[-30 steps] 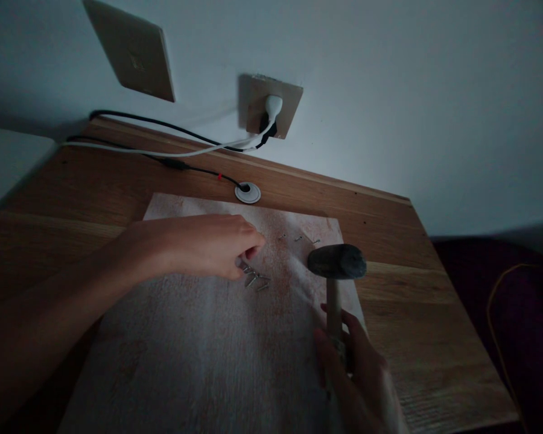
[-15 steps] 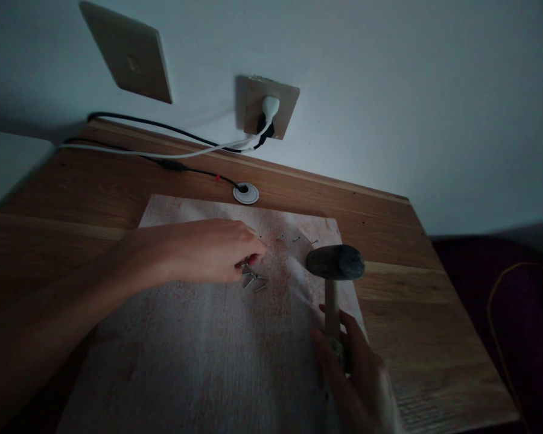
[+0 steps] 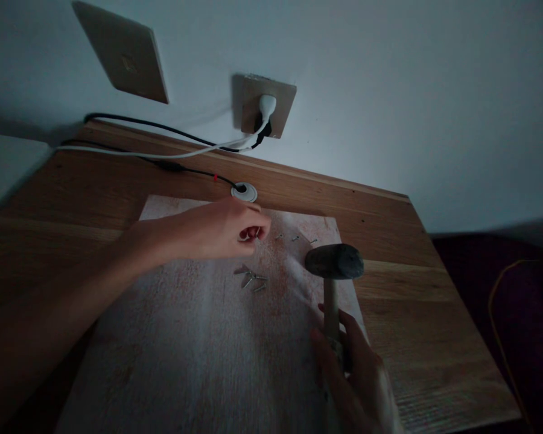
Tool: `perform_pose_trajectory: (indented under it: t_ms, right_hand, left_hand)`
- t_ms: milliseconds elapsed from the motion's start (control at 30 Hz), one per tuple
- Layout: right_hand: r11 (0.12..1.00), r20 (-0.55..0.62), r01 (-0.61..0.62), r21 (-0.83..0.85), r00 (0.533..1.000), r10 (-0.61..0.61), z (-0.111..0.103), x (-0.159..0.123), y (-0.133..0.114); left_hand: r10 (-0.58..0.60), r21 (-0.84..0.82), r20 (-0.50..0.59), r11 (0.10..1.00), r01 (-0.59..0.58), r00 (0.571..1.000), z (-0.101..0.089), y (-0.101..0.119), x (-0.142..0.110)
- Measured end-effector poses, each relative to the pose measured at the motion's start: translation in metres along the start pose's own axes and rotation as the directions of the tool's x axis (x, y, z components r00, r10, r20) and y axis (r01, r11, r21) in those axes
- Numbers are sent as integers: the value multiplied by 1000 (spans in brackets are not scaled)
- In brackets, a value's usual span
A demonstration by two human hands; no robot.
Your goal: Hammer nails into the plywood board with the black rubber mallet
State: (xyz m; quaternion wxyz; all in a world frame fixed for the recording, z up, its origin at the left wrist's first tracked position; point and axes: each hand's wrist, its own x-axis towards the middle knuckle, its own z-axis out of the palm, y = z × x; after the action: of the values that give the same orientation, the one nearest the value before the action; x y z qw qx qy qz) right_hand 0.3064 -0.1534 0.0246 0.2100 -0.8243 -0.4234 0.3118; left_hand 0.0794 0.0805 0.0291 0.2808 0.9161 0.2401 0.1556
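Fingers of the left hand curl together, pinching a small metal fastener — nail or screw, too small to tell — above the far part of a pale, mottled board. The right hand's fingers are clamped around the handle of a mallet at the board's right edge, its dark head raised and pointing away from the person. A small heap of loose fasteners lies near the board's middle, on the person's side of the left hand. Three more fasteners form a row near the board's far edge, between the left hand and the mallet's head; whether they stand upright is unclear. Under the board is a wooden desk. Just beyond the board's far edge sits a round cable grommet; farther beyond, on the wall, a socket holds a white plug.
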Motion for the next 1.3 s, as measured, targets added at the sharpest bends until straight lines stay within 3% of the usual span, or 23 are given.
perform_pose_trajectory:
  t_ms: [100,233,533,867,1300]
  right_hand:
    - [1000,5,-9,-5,1000,9,0,0,1]
    - [1000,8,-13,-7,1000,13,0,0,0]
    - [1000,34,-18,3,999,18,-1,0,-4]
    - [1000,-7,-4,-4,1000,4,1,1,1]
    - [1000,21,-7,10,1000,7,0,1,1]
  left_hand:
    - [-8,-96,-99,995,-2,995,0,-12,2]
    - [-16,-103,-142,995,1,990,2,-16,2]
    - [23,-34,-127,999,-27,992,12,-17,2]
    - [35,43,-123,999,-29,992,8,-16,1]
    - [80,59,-134,996,-73,988,11,-13,1]
